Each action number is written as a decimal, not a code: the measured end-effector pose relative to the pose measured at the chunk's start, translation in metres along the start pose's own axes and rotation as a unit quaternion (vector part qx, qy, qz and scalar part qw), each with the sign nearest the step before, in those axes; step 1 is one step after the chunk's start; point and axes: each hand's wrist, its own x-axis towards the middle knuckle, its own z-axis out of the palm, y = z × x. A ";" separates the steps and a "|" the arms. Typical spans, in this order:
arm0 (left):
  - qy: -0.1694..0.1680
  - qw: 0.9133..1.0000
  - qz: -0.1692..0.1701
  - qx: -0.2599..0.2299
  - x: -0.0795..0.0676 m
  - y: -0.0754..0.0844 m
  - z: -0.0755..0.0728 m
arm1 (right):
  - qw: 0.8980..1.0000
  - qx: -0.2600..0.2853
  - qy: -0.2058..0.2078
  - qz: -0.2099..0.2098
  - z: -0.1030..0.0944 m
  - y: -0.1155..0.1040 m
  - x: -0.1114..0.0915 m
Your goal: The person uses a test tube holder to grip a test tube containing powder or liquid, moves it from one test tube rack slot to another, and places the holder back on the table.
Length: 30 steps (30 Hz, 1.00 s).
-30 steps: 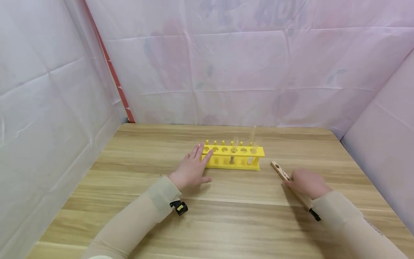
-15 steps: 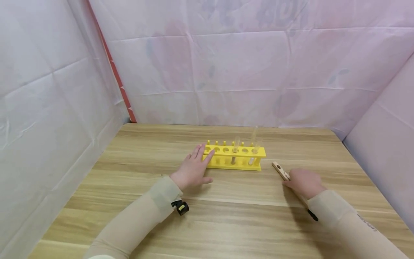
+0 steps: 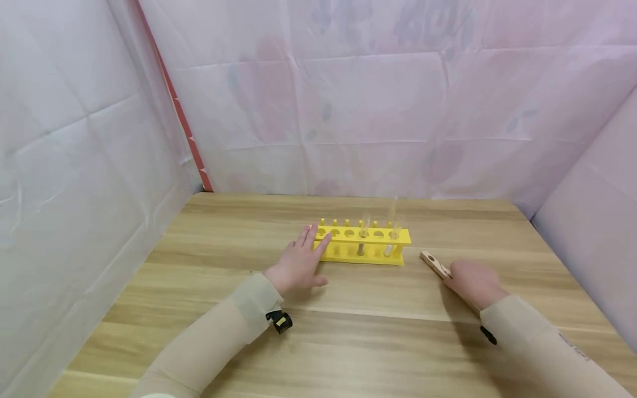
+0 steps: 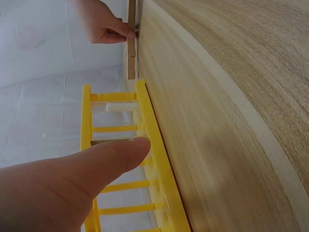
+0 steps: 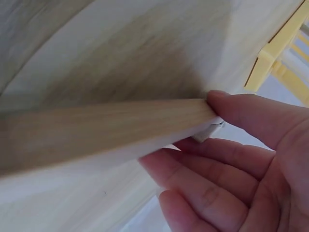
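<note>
A yellow test tube rack (image 3: 360,258) stands mid-table. My left hand (image 3: 297,265) rests on its left end with the fingers extended; its thumb (image 4: 113,162) overlaps the rack's side in the left wrist view. One glass test tube (image 3: 365,224) holds dark matter at the bottom, and another test tube (image 3: 388,250), in the right end hole, holds something white. To the right of the rack, my right hand (image 3: 473,283) pinches a wooden test tube clamp (image 3: 433,263) between thumb and fingers. The clamp's head points toward the rack; its rear part is hidden under the hand in the head view.
The wood-grain table (image 3: 348,354) is bordered by a pale printed sheet (image 3: 368,110) at the back and more sheeting at both sides. A red strip (image 3: 186,124) runs up the back left corner. Small yellow pegs (image 3: 335,222) line the rack's rear.
My right hand has stayed on the clamp; the clamp's rear end, visible below the hand before, is now hidden. My left hand keeps its place on the rack. The head view has shifted slightly.
</note>
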 end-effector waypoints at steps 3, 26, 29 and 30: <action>0.001 1.000 0.004 0.001 0.000 -0.001 -0.001 | 1.000 0.007 0.023 -0.007 0.001 0.003 0.000; -0.001 1.000 0.011 -0.009 -0.003 -0.002 -0.005 | 0.993 0.053 0.097 -0.051 -0.005 -0.003 -0.002; -0.004 1.000 0.010 -0.004 -0.002 -0.002 -0.005 | 0.992 0.051 0.104 -0.051 -0.004 -0.001 -0.003; -0.004 1.000 0.010 -0.004 -0.002 -0.002 -0.005 | 0.991 0.051 0.108 -0.051 -0.004 0.000 -0.003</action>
